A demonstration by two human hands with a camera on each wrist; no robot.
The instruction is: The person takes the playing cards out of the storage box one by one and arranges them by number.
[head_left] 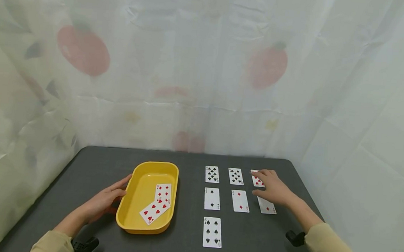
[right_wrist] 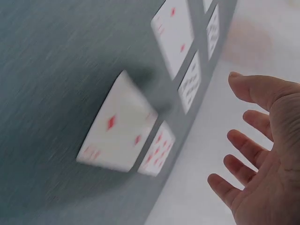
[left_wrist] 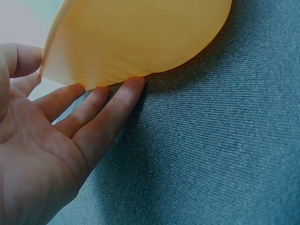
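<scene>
The left hand (head_left: 103, 201) rests on the dark worktop (head_left: 179, 249) with its fingers straight and loosely spread, their tips against the outer wall of the yellow tray (head_left: 138, 176). The left wrist view confirms this: the fingertips (left_wrist: 133, 86) touch the tray's underside curve (left_wrist: 140, 37) where it meets the cloth surface, gripping nothing. The tray lies just to the right of that hand, its long axis running away from the person. Inside it two red cards (head_left: 157, 205) overlap, one upright, one slanted.

The right hand (head_left: 271, 187) hovers flat and relaxed, fingers extended leftward, over the far right column of a grid of face-up cards. Its fingertips lie over a red card (head_left: 256, 180) in the far row; whether they actually press it cannot be told from the head view. In the blurred right wrist view the palm is open with fingers spread (right_wrist: 253, 154), and they pinch nothing. A diamond card (head_left: 266, 206) sits just under the wrist, nearer the person. To the left of this hand lie two black cards (head_left: 224, 175) in the far row, then a two of spades (head_left: 212, 199) and a two of diamonds (head_left: 240, 201), and a six of spades (head_left: 212, 232) nearest the person.

The red card lies well apart from the left hand, with the tray between; the right hand is far nearer, and the card's long axis points away from the person.
</scene>
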